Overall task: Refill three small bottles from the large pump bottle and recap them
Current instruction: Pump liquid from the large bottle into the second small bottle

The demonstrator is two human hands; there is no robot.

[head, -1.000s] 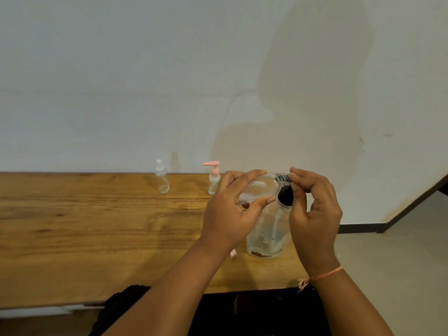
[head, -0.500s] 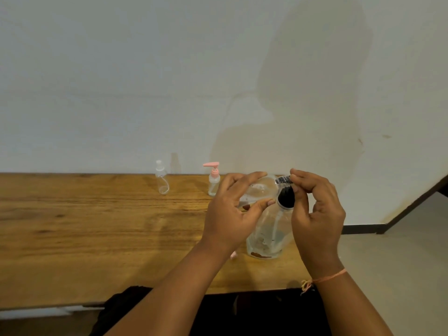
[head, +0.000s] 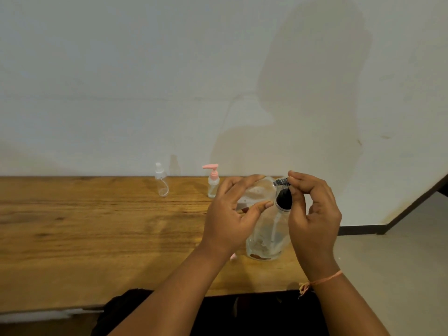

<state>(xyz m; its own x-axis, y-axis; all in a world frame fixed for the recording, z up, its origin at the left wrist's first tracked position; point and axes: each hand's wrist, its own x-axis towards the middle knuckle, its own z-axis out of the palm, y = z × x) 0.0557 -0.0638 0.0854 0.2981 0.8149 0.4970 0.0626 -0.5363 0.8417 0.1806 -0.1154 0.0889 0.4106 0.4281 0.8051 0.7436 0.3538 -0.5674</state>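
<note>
My left hand [head: 230,221] grips a small clear bottle [head: 257,191], held on its side above the table. My right hand [head: 312,214] pinches the ribbed black cap [head: 281,182] at that bottle's right end. Directly below stands the large clear bottle [head: 265,241] with its black pump top [head: 283,202], partly hidden by both hands. Two more small bottles stand at the back by the wall: a clear one with a clear cap [head: 161,180] and one with a pink pump [head: 213,181].
The wooden table [head: 97,234] runs left from the hands, and its right end lies just beyond the large bottle. A small pink piece [head: 232,257] lies on the table under my left wrist. A white wall rises behind.
Both hands stay nearly in place on the small bottle. My right hand's fingers have shifted slightly on the black cap.
</note>
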